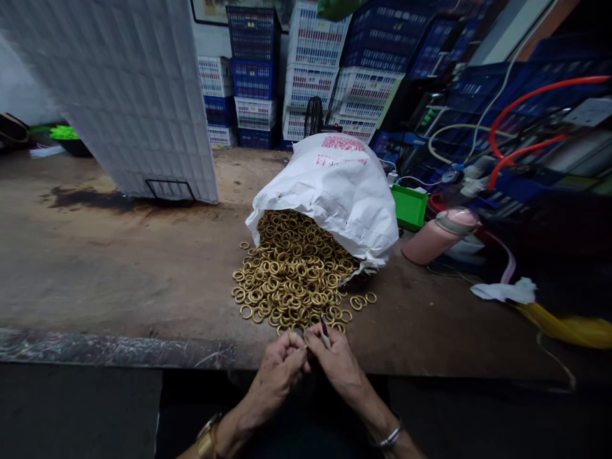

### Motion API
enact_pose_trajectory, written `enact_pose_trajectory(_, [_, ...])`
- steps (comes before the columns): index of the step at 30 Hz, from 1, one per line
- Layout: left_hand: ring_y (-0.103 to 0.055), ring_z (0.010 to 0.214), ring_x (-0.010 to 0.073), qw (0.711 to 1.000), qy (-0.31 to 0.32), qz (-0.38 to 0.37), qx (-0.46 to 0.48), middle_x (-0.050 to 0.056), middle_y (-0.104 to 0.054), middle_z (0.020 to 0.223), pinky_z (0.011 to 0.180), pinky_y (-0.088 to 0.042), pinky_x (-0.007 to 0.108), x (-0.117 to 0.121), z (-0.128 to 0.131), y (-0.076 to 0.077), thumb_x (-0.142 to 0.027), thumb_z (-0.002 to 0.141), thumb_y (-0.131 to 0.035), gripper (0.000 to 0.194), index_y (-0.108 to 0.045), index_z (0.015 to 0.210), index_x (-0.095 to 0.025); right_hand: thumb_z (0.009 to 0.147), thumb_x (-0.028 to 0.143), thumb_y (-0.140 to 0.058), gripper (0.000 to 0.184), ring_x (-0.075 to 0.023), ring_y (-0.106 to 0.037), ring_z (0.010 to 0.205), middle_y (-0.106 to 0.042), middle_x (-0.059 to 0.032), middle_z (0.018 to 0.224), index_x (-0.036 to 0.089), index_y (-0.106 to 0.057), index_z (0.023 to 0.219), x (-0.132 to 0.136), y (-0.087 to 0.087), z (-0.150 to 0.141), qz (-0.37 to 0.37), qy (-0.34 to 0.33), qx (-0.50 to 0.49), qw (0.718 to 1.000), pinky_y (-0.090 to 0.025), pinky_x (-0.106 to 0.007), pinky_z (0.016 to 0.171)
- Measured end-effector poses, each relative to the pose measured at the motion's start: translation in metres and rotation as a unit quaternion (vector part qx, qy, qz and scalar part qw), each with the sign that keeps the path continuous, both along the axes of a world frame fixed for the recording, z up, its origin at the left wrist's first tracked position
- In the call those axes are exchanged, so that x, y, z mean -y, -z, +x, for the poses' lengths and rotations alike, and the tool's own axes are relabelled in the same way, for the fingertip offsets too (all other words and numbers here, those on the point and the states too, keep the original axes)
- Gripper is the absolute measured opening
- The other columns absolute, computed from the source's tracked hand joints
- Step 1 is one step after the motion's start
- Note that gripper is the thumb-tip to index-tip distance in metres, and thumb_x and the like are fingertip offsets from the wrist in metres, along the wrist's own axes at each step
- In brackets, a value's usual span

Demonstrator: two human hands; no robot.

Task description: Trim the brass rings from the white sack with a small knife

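A heap of brass rings (294,274) spills from a white woven sack (335,191) lying on its side on the worn workbench (119,274). Both my hands meet at the bench's front edge, just below the heap. My left hand (280,373) is curled shut, its fingertips pinched on something small I cannot make out. My right hand (337,360) is closed around a thin dark tool (324,333) whose tip points up toward the rings. A watch sits on my left wrist and a bracelet on my right.
A large white crate (143,95) stands at the back left. A pink bottle (437,236) and a green box (408,207) lie to the right of the sack, with red hoses (526,102) and machinery beyond. Stacked blue and white crates (310,64) line the back.
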State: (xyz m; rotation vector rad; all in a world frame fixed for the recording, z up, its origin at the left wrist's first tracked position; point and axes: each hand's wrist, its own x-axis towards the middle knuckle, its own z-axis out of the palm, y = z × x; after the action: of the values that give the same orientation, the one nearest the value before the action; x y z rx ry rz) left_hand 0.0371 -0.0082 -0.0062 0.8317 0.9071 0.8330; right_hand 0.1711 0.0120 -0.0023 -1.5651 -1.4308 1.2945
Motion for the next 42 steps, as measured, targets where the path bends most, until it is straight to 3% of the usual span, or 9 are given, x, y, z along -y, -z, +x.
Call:
enact_pose_trajectory(8, [-0.024,0.040,0.0010,0.991,-0.011,-0.052,0.125,-0.004,-0.046,0.066,0.034,-0.011,0.015,0.002,-0.001,0.000,-0.038,0.076,-0.056,0.024,-0.046,0.075,-0.016,0.078,0.044,-0.044,0.031,-0.0099,-0.041,0.051,-0.045,0.0042,0.053,0.018,-0.047,0.060,0.000,-0.004,0.000,0.009,-0.024,-0.033,0.999,-0.036,-0.022,0.052])
enact_pose_trajectory(13, [-0.024,0.041,0.0005,0.985,-0.023,-0.066,0.160,-0.005,-0.044,0.065,0.035,-0.010,0.014,0.003,-0.003,-0.005,-0.037,0.077,-0.056,0.025,-0.043,0.074,-0.016,0.083,0.036,-0.037,0.028,-0.0110,-0.043,0.054,-0.047,0.0025,0.056,0.019,-0.047,0.063,0.004,0.002,0.002,0.079,-0.030,0.060,0.995,-0.035,-0.022,0.053])
enact_pose_trajectory(17, [-0.024,0.040,0.0007,0.988,-0.042,-0.060,0.139,-0.006,-0.044,0.062,0.035,-0.012,0.014,0.004,-0.003,-0.004,-0.040,0.076,-0.057,0.028,-0.041,0.074,-0.017,0.078,0.018,-0.037,0.015,-0.0126,-0.046,0.057,-0.052,0.0007,0.061,0.020,-0.049,0.070,0.011,0.004,0.003,0.140,-0.106,0.170,0.970,-0.034,-0.023,0.055])
enact_pose_trajectory(22, [-0.025,0.039,0.0010,0.991,-0.046,-0.046,0.117,-0.006,-0.047,0.062,0.035,-0.014,0.014,0.004,-0.002,0.001,-0.044,0.074,-0.058,0.031,-0.040,0.076,-0.019,0.070,0.006,-0.035,0.022,-0.0141,-0.052,0.059,-0.057,-0.0009,0.064,0.020,-0.049,0.077,0.014,0.001,0.000,0.145,-0.156,0.259,0.942,-0.033,-0.023,0.056])
enact_pose_trajectory(31, [-0.030,0.045,0.0039,0.997,-0.052,0.045,0.024,-0.005,-0.043,0.058,0.042,-0.023,0.017,0.006,-0.005,0.004,-0.047,0.076,-0.054,0.032,-0.043,0.071,-0.017,0.060,0.000,-0.034,0.032,-0.0132,-0.051,0.060,-0.058,0.0001,0.067,0.020,-0.047,0.081,0.015,-0.001,0.003,0.133,-0.196,0.264,0.935,-0.031,-0.022,0.056])
enact_pose_trajectory(34, [-0.034,0.048,0.0056,0.996,-0.046,0.070,0.001,-0.004,-0.043,0.058,0.045,-0.027,0.018,0.007,-0.007,0.001,-0.048,0.075,-0.054,0.034,-0.044,0.069,-0.017,0.062,0.000,-0.035,0.030,-0.0134,-0.050,0.059,-0.057,-0.0003,0.066,0.020,-0.047,0.081,0.017,-0.005,0.001,0.117,-0.192,0.274,0.935,-0.031,-0.022,0.054])
enact_pose_trajectory(39, [-0.033,0.046,0.0051,0.999,-0.013,0.043,0.018,-0.005,-0.043,0.056,0.042,-0.025,0.018,0.014,-0.011,-0.011,-0.050,0.073,-0.056,0.035,-0.042,0.069,-0.018,0.061,-0.001,-0.036,0.031,-0.0140,-0.053,0.060,-0.059,-0.0017,0.068,0.019,-0.048,0.082,0.020,-0.007,0.005,0.115,-0.160,0.320,0.927,-0.032,-0.022,0.055])
enact_pose_trajectory(42, [-0.032,0.042,0.0038,0.997,0.039,0.022,0.056,-0.004,-0.047,0.057,0.039,-0.022,0.017,0.020,-0.013,-0.020,-0.048,0.073,-0.058,0.033,-0.043,0.071,-0.018,0.062,-0.002,-0.035,0.034,-0.0147,-0.055,0.063,-0.061,-0.0028,0.068,0.019,-0.050,0.084,0.015,-0.001,0.024,0.107,-0.093,0.375,0.916,-0.032,-0.022,0.057])
